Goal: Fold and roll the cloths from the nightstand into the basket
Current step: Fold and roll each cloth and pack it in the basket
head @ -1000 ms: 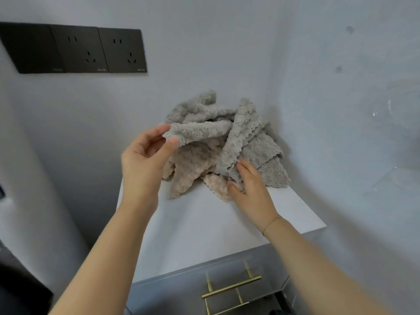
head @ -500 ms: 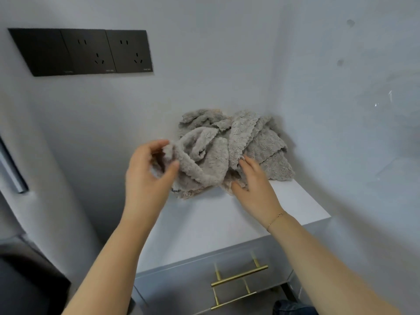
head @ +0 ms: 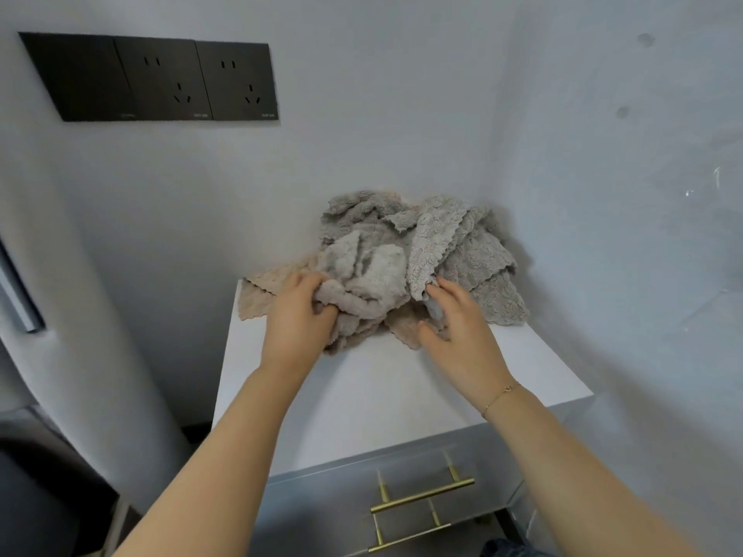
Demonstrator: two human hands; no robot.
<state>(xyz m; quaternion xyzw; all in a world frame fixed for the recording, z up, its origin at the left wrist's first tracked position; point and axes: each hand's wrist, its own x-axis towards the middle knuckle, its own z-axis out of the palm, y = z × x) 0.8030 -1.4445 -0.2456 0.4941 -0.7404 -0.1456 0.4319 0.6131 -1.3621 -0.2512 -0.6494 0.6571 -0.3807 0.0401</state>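
Observation:
A heap of fluffy grey and beige cloths (head: 450,243) lies at the back of the white nightstand top (head: 386,387), against the wall corner. My left hand (head: 297,319) is closed around a bunched grey cloth (head: 370,279) at the heap's front. A beige cloth (head: 261,295) spreads flat to the left under it. My right hand (head: 458,327) pinches the lower edge of another cloth at the heap's front right. No basket is in view.
Walls close in behind and to the right of the nightstand. Black wall sockets (head: 161,78) hang at upper left. Two gold drawer handles (head: 422,496) show on the drawer front below. A dark object (head: 36,496) sits at lower left.
My left hand has come down from a raised position, bringing the grey cloth onto the heap. The cloths have settled lower and a beige cloth now lies out to the left.

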